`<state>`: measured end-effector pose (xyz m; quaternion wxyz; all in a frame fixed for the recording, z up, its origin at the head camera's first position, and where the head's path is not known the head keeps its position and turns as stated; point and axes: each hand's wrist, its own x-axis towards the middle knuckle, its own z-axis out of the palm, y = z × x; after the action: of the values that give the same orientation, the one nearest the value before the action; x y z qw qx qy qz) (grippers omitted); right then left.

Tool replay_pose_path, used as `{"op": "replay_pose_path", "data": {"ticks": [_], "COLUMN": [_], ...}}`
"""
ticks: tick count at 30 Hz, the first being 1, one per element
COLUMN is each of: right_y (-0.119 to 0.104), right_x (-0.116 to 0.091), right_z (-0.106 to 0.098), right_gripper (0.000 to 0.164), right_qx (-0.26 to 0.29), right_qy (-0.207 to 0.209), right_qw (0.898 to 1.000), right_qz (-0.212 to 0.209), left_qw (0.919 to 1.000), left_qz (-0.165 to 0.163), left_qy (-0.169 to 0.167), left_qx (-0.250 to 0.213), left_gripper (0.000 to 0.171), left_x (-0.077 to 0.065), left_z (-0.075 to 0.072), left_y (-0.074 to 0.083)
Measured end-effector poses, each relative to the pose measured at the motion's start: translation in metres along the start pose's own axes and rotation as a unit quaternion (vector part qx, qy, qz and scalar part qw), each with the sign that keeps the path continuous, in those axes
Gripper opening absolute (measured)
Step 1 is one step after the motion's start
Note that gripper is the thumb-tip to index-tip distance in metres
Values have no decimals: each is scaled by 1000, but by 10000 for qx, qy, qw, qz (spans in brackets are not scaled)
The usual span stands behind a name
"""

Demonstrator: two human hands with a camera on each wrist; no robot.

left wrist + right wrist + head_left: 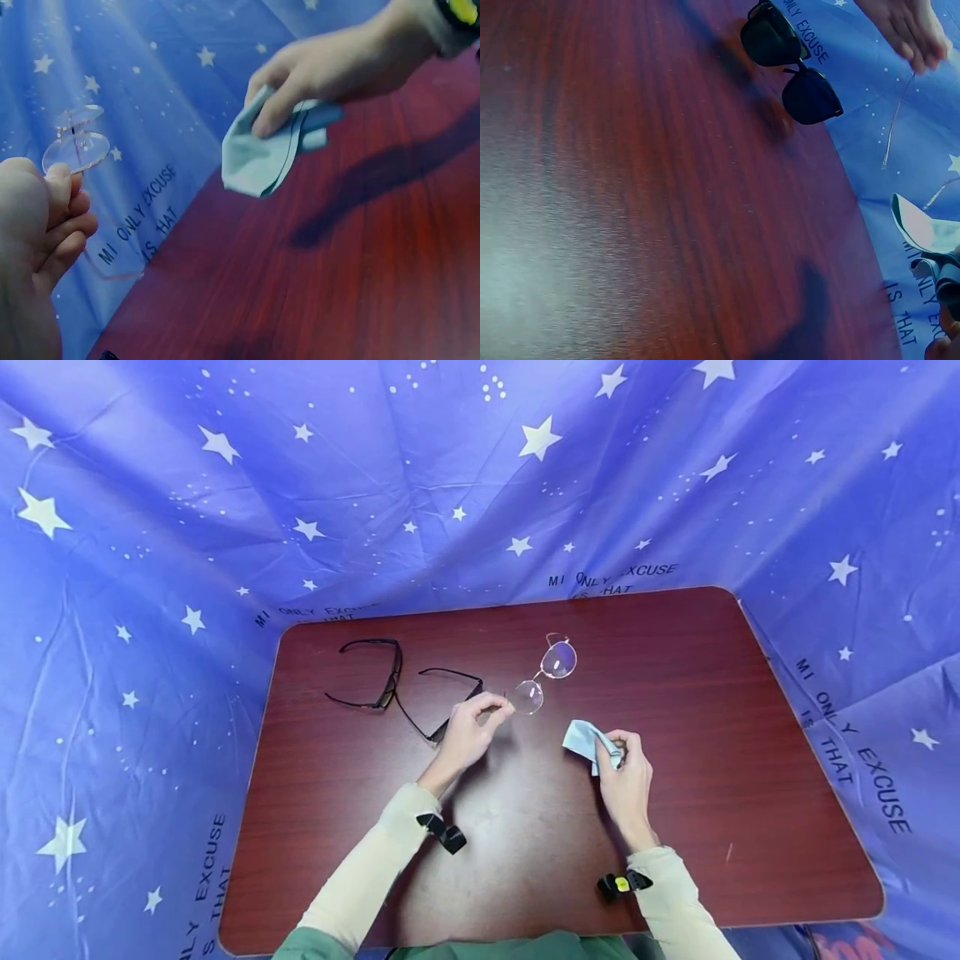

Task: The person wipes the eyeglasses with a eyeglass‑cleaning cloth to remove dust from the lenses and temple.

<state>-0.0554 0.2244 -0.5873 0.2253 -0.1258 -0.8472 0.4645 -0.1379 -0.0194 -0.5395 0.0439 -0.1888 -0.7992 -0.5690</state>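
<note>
My left hand pinches a pair of thin-framed eyeglasses near one lens, with thumb and fingertips. Their clear round lenses point up and away to the right in the head view. In the left wrist view, the eyeglasses stand raised above the fingers, one thin temple reaching down behind them. A folded light blue cloth is gripped between the thumb and fingers of my right hand, to the right of the eyeglasses and apart from them. The right wrist view catches only a corner of this cloth.
Two pairs of dark glasses rest on the reddish-brown table at left: black-framed glasses farther out, and sunglasses partly behind my left hand in the head view. A blue star-printed curtain surrounds the table's back and sides.
</note>
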Motion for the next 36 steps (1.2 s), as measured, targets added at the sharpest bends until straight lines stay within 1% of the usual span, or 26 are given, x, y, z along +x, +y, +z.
{"op": "replay_pose_path", "data": {"ticks": [3,5,7,9,11,14,17,22,28,31,36], "right_y": [1,2,3,4,4,5,5,7,9,8,7], "right_x": [-4,-5,-6,-6,-6,-5,-4,-2,6,14,34], "right_z": [0,1,2,3,4,4,4,2,3,5,10], "right_gripper": [18,19,19,19,19,18,17,19,20,20,19], "right_qx": [103,152,163,176,195,245,276,193,39,-53,-256], "right_qy": [48,68,76,76,87,91,89,131,118,237,400], "right_qw": [9999,9998,9997,9997,9997,9996,9995,9996,9999,9997,9988], "right_qz": [76,140,157,155,131,135,151,171,107,41,-133], "left_qw": [9974,9928,9853,9767,9658,9540,9477,9443,9435,9355,9152], "left_qz": [398,580,739,834,915,952,874,673,141,53,159], "left_qy": [244,390,462,444,352,198,80,-191,-478,-631,-777], "left_qx": [552,976,1467,1928,2402,2836,3068,3217,3277,3476,3952], "left_gripper": [7,7,8,9,10,10,11,12,11,10,14], "left_x": [14,22,29,35,39,47,53,60,57,55,51], "left_z": [7,12,17,22,25,29,32,34,38,41,45], "left_y": [-7,-10,-14,-18,-23,-28,-34,-39,-47,-51,-57]}}
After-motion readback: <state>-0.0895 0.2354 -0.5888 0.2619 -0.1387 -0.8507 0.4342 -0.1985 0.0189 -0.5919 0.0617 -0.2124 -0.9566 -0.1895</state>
